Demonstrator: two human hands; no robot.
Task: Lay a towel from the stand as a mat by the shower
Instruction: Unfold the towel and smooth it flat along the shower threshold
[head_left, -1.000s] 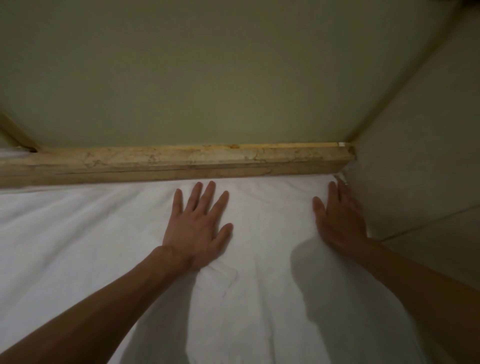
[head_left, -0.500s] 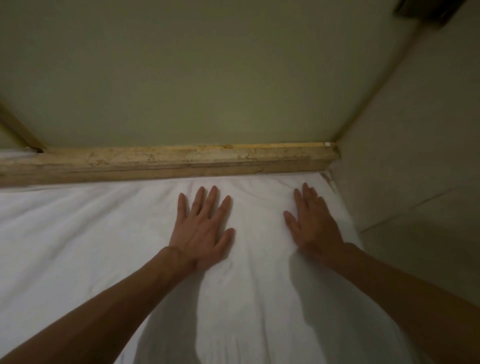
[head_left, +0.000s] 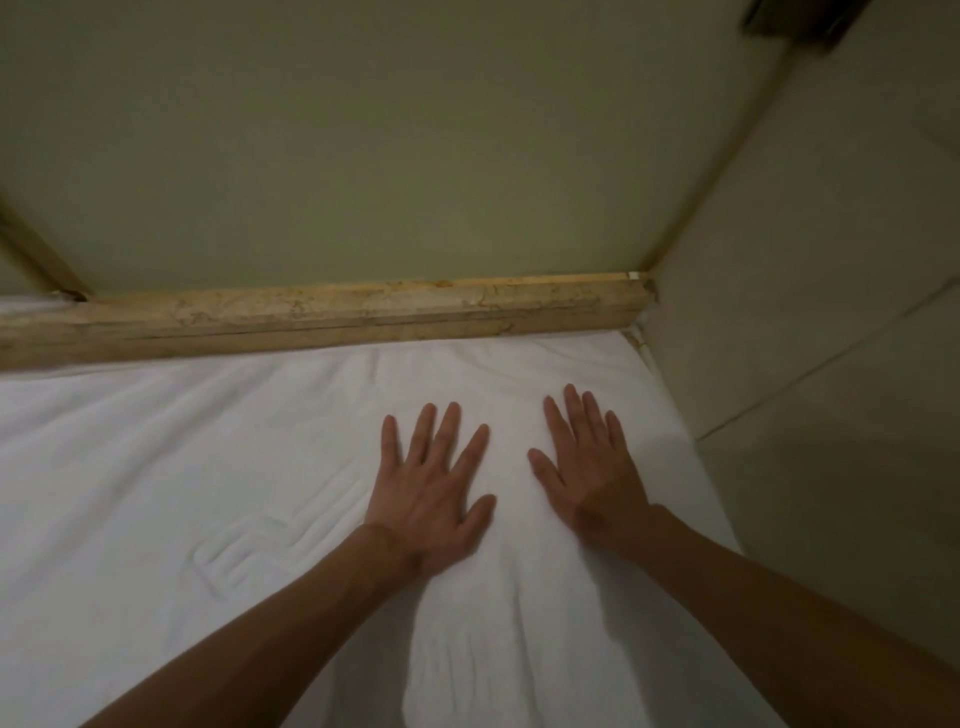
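Observation:
A white towel (head_left: 156, 467) lies spread flat on the floor, its far edge against the marble shower curb (head_left: 322, 317). My left hand (head_left: 431, 488) rests palm down on the towel, fingers straight and spread. Beside it, my right hand (head_left: 592, 467) also lies flat on the towel with straight fingers, a short gap between the two. An embossed pattern shows in the towel left of my left wrist.
Beyond the curb is the pale shower floor (head_left: 389, 156). A tiled wall (head_left: 810, 312) rises along the towel's right edge. A dark fixture (head_left: 800, 21) sits at the top right corner.
My right hand has slid left from the wall-side edge of the towel toward my left hand. My left hand stays flat in about the same spot.

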